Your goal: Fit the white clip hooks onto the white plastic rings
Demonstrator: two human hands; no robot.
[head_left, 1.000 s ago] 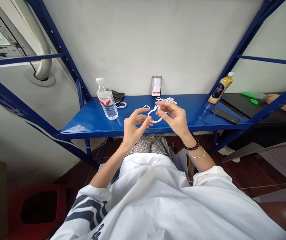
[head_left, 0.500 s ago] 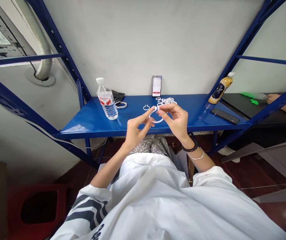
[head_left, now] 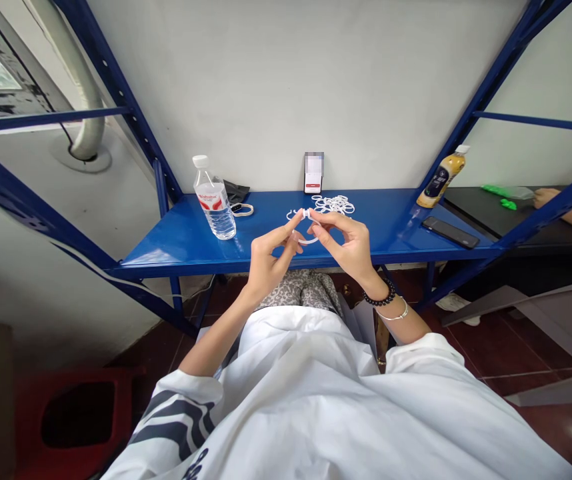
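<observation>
A white plastic ring (head_left: pixel 308 241) is held up between my hands, over the front part of the blue table. My left hand (head_left: pixel 270 257) is closed on its left side, with the index fingertip at the top of the ring and the thumb lower down. From the other side, my right hand (head_left: pixel 347 245) pinches it with fingers and thumb. Small blocky ends of the ring meet or nearly meet between the index fingertips; whether they are joined I cannot tell. Behind my hands lies a pile of white rings (head_left: pixel 337 205). One loose ring (head_left: pixel 290 215) is partly hidden by my left fingertips.
A water bottle (head_left: pixel 215 203) stands at left, beside a pale band (head_left: pixel 244 210) and a black pouch (head_left: pixel 236 191). A phone (head_left: pixel 314 175) leans on the wall. At right are a yellow drink bottle (head_left: pixel 442 179), a dark phone (head_left: pixel 450 233) and another person's hand (head_left: pixel 546 197).
Both hands have shifted slightly left with the ring, and the index fingertips are closer together at its top. My left fingers now cover part of the loose ring behind.
</observation>
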